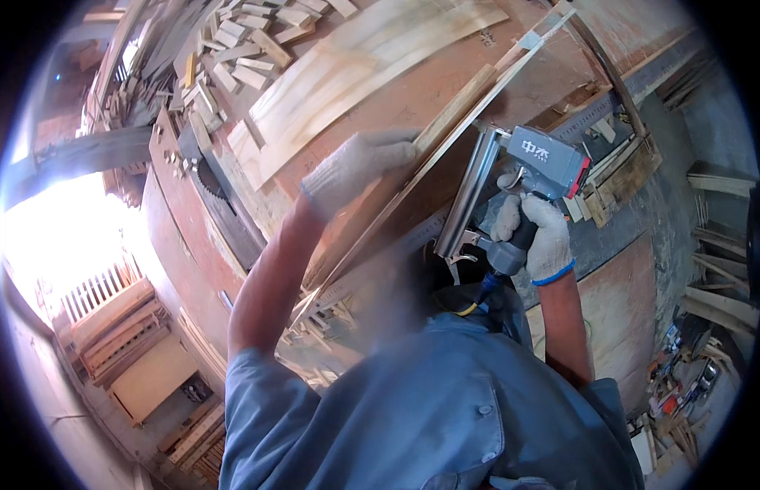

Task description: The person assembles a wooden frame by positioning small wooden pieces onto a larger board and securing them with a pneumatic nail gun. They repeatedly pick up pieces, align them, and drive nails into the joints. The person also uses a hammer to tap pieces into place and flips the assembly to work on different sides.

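Note:
My right hand [547,241], in a whitish knit glove with a blue cuff, is wrapped round the handle of a grey pneumatic nail gun [552,159]. Its nose rests close to a long wooden board [455,113] that slants across the bench. A thin pale strip [511,72] runs along the board's near edge; whether the nose touches it, I cannot tell. My left hand [355,170], also gloved, grips the board further left, with the fingers closed over its top and the thumb hidden. A dark air hose [486,287] leads down from the gun's handle.
Beyond the board lies a pale plywood panel [339,73], with a heap of small wood blocks [253,49] behind it. A toothed saw blade [208,178] stands at the bench's left. Wood offcuts [613,167] lie right of the gun. Stacked timber [118,327] fills the lower left.

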Motion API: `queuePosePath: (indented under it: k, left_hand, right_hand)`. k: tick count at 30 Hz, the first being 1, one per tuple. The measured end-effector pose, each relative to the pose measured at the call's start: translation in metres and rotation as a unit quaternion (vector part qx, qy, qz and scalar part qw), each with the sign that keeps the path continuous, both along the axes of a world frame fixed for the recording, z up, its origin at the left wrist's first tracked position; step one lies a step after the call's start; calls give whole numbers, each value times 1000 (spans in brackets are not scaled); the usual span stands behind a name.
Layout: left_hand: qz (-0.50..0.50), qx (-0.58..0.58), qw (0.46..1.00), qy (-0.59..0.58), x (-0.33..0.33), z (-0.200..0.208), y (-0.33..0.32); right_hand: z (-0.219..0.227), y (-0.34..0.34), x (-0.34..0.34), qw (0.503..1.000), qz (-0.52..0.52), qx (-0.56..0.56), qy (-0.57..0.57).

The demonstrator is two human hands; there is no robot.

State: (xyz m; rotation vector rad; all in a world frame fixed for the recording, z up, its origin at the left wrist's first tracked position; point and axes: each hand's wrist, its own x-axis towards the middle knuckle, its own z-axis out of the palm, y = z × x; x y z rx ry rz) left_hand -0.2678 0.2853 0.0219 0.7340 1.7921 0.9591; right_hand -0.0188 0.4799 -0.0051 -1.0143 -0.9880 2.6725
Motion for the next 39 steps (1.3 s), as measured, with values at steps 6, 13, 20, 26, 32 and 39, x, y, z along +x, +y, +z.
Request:
queuePosePath:
  k: [6, 13, 20, 26, 32, 39]
  left_hand:
    - [-71, 125, 984, 102, -20, -10, 2]
    - [-99, 181, 963, 172, -13, -35, 13]
    - [10, -19, 992, 128, 3, -47, 20]
    - [63, 21, 995, 77, 12, -41, 32]
    - [58, 19, 996, 62, 18, -5, 49]
    - [58, 51, 995, 58, 19, 4, 56]
  right_hand:
    - [-1, 3, -5, 999, 19, 48, -3]
    - [0, -7, -9, 995, 21, 93, -30]
    - [-12, -22, -11, 992, -22, 104, -68]
    - [-9, -32, -14, 995, -52, 64, -64]
    - [-1, -32, -16, 995, -60, 47, -62]
    - [-1, -33, -16, 995, -66, 29, -67]
